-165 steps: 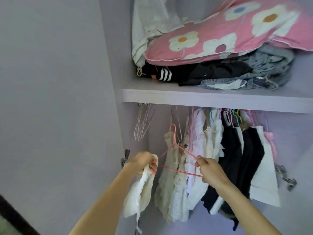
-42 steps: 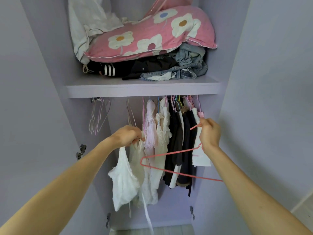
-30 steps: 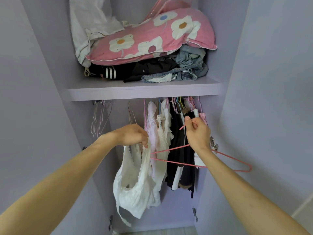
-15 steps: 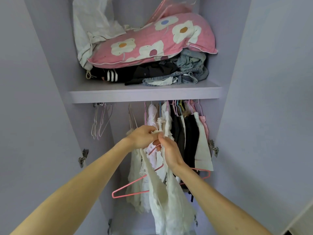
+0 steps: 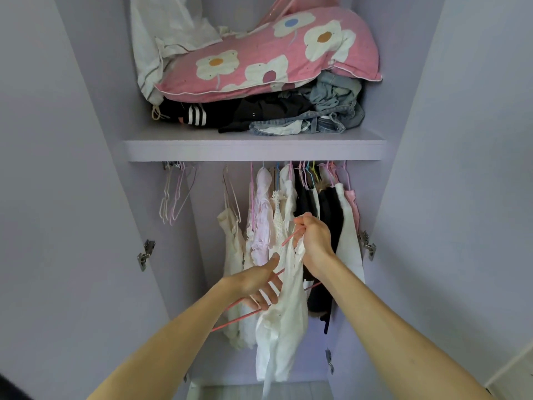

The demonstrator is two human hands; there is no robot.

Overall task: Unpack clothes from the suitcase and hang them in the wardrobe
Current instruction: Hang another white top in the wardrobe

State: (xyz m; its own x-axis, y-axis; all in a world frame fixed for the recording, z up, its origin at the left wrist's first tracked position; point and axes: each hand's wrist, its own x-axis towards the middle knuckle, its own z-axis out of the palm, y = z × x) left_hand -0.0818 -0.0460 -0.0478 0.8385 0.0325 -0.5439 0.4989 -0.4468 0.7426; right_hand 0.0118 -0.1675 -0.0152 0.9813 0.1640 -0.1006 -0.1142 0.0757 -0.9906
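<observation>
Dropping from the garment's top, the left hand had slid lower than half a second before. Its loosely curled fingers lay against the edge of the white top; whether they pinched cloth, I could not tell. The right hand stayed high, clenched round the neck of the pink hanger and the top's strap. The top hung below those fingers, in front of the hanging clothes. Above both hands, the wardrobe shelf carried a floral pillow on folded clothes. Bare hangers hung left of the fingers.
</observation>
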